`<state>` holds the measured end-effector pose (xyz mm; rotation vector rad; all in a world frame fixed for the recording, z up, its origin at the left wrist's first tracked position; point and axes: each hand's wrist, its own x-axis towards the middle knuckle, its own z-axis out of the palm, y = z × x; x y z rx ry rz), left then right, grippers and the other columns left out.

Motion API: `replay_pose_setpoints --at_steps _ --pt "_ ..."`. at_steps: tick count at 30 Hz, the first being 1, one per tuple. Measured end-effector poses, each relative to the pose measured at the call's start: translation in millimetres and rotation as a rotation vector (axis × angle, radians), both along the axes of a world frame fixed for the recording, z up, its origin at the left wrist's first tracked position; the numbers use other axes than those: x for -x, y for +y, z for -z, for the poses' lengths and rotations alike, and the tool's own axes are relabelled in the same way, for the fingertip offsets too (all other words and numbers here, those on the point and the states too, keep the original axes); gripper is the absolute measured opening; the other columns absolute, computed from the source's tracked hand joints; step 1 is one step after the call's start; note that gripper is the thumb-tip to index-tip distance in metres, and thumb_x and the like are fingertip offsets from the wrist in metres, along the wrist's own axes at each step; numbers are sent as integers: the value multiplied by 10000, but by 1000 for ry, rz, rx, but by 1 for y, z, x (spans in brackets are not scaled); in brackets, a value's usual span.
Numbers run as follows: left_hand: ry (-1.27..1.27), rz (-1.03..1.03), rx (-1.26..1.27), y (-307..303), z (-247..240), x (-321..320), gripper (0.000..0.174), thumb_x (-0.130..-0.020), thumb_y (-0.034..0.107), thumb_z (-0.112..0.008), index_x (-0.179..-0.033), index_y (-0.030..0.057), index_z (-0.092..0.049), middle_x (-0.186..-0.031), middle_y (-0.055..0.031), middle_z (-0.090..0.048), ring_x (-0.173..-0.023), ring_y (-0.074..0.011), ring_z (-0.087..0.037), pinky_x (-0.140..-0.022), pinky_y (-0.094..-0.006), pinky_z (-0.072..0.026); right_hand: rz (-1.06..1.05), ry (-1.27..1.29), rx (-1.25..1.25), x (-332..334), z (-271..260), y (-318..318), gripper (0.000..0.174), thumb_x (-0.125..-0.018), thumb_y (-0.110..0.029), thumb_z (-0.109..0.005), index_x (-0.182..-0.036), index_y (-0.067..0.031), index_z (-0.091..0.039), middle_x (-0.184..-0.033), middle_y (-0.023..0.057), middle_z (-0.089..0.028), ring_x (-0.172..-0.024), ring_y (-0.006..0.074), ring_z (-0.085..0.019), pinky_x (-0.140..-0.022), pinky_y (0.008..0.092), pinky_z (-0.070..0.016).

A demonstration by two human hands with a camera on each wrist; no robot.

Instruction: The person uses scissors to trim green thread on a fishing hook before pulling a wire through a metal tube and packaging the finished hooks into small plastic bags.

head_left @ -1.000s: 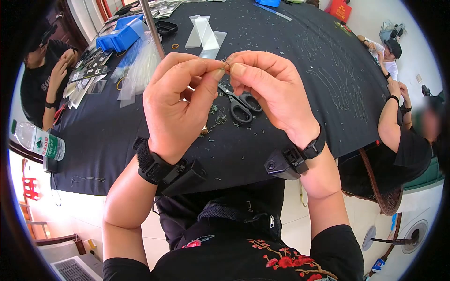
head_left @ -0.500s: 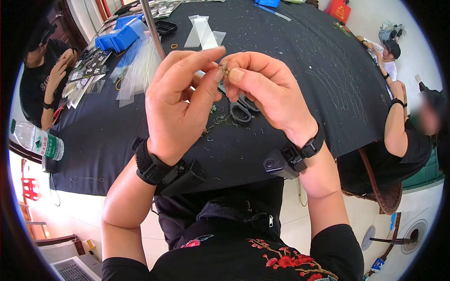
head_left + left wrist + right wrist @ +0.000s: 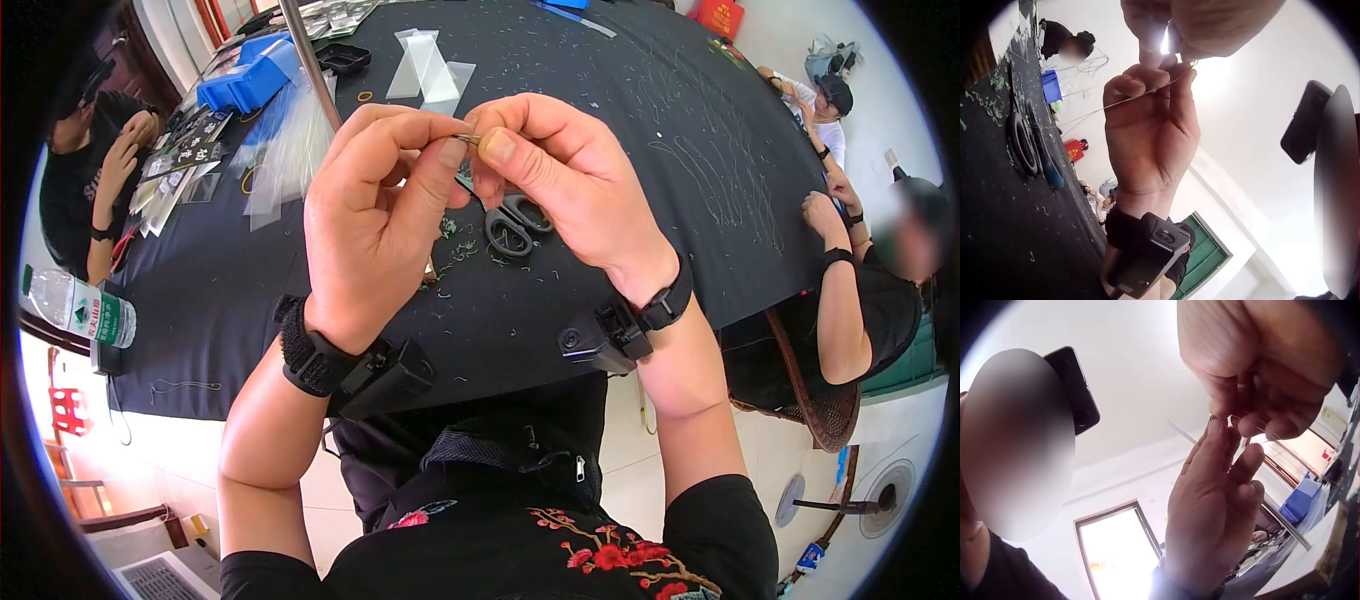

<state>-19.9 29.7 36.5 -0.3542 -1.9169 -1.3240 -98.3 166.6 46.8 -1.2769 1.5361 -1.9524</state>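
Note:
Both hands meet above the table in the head view, fingertips close together. Thumb and index finger of my left hand (image 3: 370, 215) pinch a thin cord (image 3: 467, 138). My right hand (image 3: 585, 195) pinches the same cord just beside it, the thumb on the near side. In the left wrist view the cord (image 3: 1124, 101) forms a small loop at the fingertips, and two thin strands trail past the right fingers toward the table. Below the hands lie scissors (image 3: 508, 238) with black handles, their blades partly hidden by the fingers. Small green thread scraps (image 3: 460, 255) are scattered beside them.
A metal pole (image 3: 310, 65) rises behind the left hand, near clear plastic sheets (image 3: 290, 165) and a blue box (image 3: 245, 85). Long loose threads (image 3: 715, 185) lie on the black cloth at right. A water bottle (image 3: 80, 305) stands at left. Other people sit on both sides.
The left index finger lifted off half a second ago and is now back against the thumb on the cord. The hands stay close together, and the view has shifted slightly.

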Motion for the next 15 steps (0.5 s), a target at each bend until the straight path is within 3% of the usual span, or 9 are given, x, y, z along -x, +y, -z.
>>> replay_pose_setpoints --at_steps 9,12,15 --pt "-62 -13 -33 1 0 -1 108 -856 40 -500 -932 -24 -543 -851 -42 -532 -630 -70 -566 -413 -143 -398 172 216 86 5 6 -3 149 -841 -158 -563 -852 -10 -573 -691 -14 -546 -649 36 -489 -577 179 -410" --pt "-72 -18 -46 0 2 0 107 -855 37 -500 -932 -23 -544 -848 -40 -534 -632 -69 -568 -411 -143 -398 265 311 28 5 6 -3 138 -834 -147 -569 -852 -11 -584 -730 1 -554 -656 38 -492 -569 177 -408" --pt "-83 -11 -108 2 -1 0 94 -838 34 -521 -902 -24 -558 -848 -38 -521 -623 -73 -576 -428 -149 -415 308 350 123 5 4 -4 108 -809 -110 -588 -851 -12 -600 -794 21 -568 -655 50 -507 -566 181 -411"
